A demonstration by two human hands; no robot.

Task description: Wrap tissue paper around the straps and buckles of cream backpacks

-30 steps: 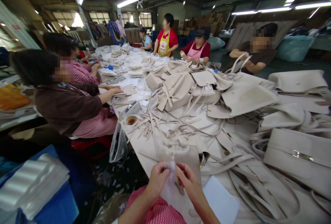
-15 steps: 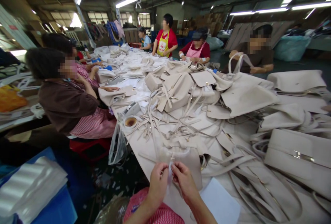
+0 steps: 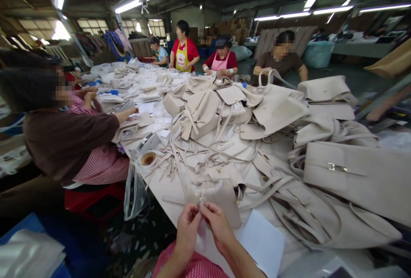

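My left hand (image 3: 189,223) and my right hand (image 3: 217,221) meet at the fingertips over the table's near edge. Both are closed in a pinch on a thin whitish translucent strip (image 3: 201,231), which hangs down between them. Its upper end runs toward a beige handbag (image 3: 224,198) lying just beyond my fingers; whether the two are joined I cannot tell. Right of my right wrist lies a pale blue-white sheet (image 3: 262,241). Several loose beige straps (image 3: 180,158) are spread past the bag.
Beige bags (image 3: 205,111) are heaped mid-table, and more with gold clasps (image 3: 359,175) lie at right. A tape roll (image 3: 148,159) and a grey tape dispenser (image 3: 150,142) sit at the left edge, above a hanging plastic bag (image 3: 136,192). A co-worker (image 3: 67,141) sits at left; others work farther back.
The view has swung to the right, so things appear farther left. My fingertips have drawn closer together on the strip. The near-left co-worker's arm is now stretched over a bag.
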